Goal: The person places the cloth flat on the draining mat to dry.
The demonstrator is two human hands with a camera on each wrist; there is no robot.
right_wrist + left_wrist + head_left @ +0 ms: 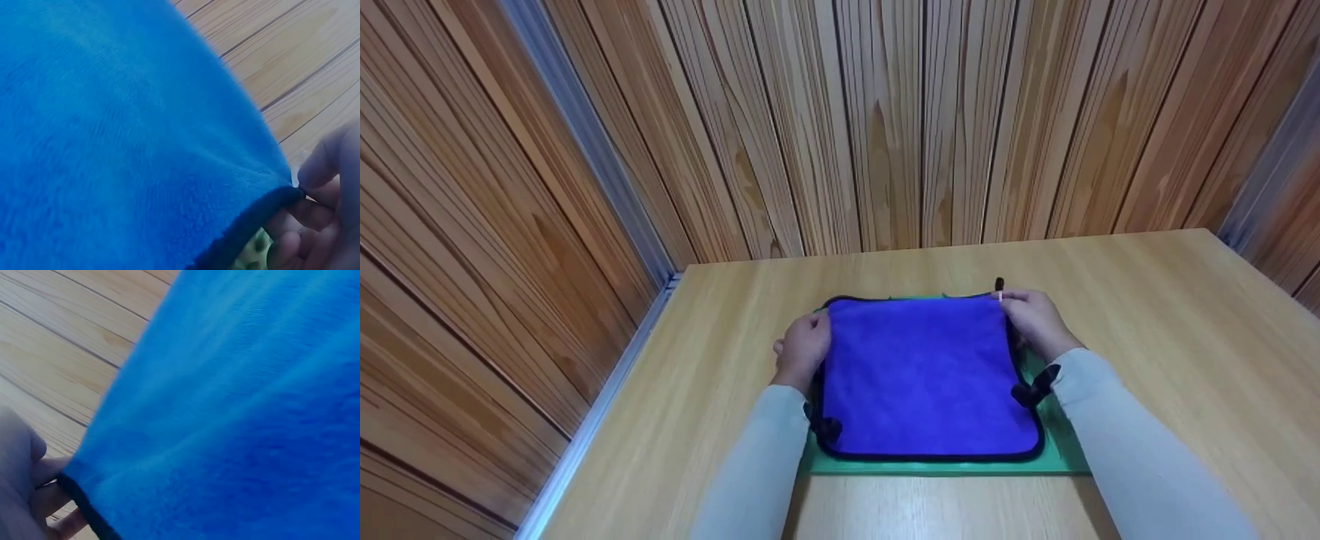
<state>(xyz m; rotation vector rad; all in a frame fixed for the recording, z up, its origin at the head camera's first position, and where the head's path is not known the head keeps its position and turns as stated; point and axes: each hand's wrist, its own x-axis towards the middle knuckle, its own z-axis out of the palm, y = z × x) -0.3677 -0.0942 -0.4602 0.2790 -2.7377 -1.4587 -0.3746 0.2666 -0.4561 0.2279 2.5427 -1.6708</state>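
A blue cloth (922, 375) with a black edge is held up by its sides in the head view. My left hand (804, 345) pinches its left edge near the upper corner. On the other side, my right hand (1035, 319) pinches the upper right corner, where a small white tag and a black loop show. In the left wrist view the cloth (225, 416) spreads out from the thumb and fingers of the left hand (22, 489). The right wrist view has the cloth's dark edge running into the grip of the right hand (323, 208). Under the cloth lies a green mat (945, 468), mostly hidden.
The wooden table (697, 420) reaches back to a wood-panelled wall (885, 127). Another panelled wall (472, 262) stands on the left, beside a metal strip along the table's edge. Black wrist cameras hang close over the cloth's sides.
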